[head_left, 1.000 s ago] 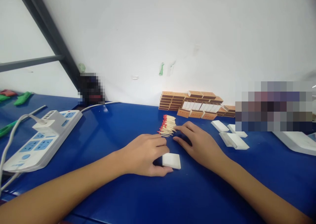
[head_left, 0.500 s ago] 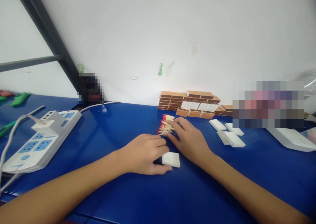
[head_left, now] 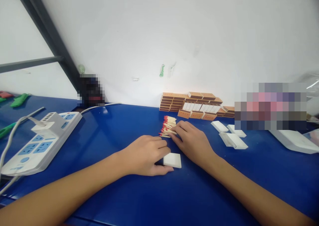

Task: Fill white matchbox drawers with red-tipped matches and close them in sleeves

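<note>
A small white matchbox tray (head_left: 172,160) lies on the blue table, with my left hand (head_left: 149,155) curled around its left side, thumb along the near edge and fingers at the far edge. Just beyond it is a pile of matches (head_left: 168,123), their red heads pointing left. At the pile's near right side my right hand (head_left: 190,138) has thumb and fingertips drawn together on the ends of some matches; how many cannot be made out.
Brown and white matchboxes (head_left: 171,101) are stacked against the wall. Several white trays (head_left: 236,141) lie to the right, near a larger white box (head_left: 294,140). On the left sits a power strip (head_left: 45,143) with a white cable (head_left: 10,146).
My right hand has shifted slightly toward me, and its fingers have come closer together at the matches. The left hand and the tray have hardly moved.
</note>
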Demonstrator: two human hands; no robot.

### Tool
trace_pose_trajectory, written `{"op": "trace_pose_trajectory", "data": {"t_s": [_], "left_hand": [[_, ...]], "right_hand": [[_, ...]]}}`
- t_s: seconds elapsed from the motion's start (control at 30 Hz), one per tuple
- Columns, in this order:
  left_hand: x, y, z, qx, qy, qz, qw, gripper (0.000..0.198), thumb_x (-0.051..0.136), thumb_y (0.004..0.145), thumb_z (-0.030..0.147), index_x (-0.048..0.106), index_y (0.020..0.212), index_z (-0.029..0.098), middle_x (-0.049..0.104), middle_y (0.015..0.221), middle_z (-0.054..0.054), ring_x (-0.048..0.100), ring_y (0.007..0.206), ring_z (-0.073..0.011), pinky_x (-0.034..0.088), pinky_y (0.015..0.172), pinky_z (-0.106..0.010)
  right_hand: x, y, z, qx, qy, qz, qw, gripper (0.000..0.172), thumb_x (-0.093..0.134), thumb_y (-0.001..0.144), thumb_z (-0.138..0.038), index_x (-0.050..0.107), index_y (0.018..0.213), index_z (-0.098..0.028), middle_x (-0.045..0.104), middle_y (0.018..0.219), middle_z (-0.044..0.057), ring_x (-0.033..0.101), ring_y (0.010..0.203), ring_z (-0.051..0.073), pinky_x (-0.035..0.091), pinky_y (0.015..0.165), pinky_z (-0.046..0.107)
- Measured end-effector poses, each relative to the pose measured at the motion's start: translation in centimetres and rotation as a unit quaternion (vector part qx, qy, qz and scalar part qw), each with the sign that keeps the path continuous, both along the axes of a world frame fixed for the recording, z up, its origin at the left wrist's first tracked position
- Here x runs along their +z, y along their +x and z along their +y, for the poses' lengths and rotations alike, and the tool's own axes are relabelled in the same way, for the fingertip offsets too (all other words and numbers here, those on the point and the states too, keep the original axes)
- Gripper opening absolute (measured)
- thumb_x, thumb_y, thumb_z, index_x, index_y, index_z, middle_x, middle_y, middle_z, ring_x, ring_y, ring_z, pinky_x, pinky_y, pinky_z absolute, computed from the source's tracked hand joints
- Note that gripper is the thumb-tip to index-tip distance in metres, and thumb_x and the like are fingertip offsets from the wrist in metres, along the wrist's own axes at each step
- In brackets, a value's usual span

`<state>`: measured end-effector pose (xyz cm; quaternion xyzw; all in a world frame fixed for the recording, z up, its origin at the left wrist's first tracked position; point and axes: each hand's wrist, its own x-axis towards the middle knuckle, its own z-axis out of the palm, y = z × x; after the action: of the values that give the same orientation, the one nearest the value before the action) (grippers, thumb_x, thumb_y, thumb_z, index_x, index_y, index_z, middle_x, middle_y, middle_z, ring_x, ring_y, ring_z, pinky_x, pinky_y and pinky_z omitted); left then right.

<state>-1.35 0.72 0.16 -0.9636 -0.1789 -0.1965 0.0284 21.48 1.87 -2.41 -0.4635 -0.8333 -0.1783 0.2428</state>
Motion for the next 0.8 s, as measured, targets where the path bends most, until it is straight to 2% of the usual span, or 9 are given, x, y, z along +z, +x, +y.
{"op": "trace_pose_trajectory", "data": {"t_s": [0.3,0.8], "left_hand": [[0.36,-0.22,0.47,0.009,0.011,-0.006,1.0,0.039,0.062,0.099,0.052,0.072,0.096,0.015,0.068,0.081,-0.003,0.066,0.073,-0.0192,0.051,0.067,-0.035],[0.73,-0.45,0.92,0.021,-0.002,-0.007,1.0,0.037,0.063,0.1,0.051,0.072,0.101,0.015,0.07,0.084,-0.004,0.066,0.073,-0.0193,0.048,0.065,-0.033]], "right_hand": [[0.56,0.47,-0.46,0.001,-0.007,-0.019,1.0,0.019,0.055,0.105,-0.026,0.066,0.092,-0.019,0.068,0.092,0.007,0.062,0.087,0.021,0.044,0.064,0.033],[1.01,0.72,-0.57,-0.011,-0.011,-0.076,0.997,0.024,0.055,0.105,-0.023,0.069,0.086,-0.018,0.069,0.09,0.008,0.062,0.085,0.021,0.04,0.057,0.032]]}}
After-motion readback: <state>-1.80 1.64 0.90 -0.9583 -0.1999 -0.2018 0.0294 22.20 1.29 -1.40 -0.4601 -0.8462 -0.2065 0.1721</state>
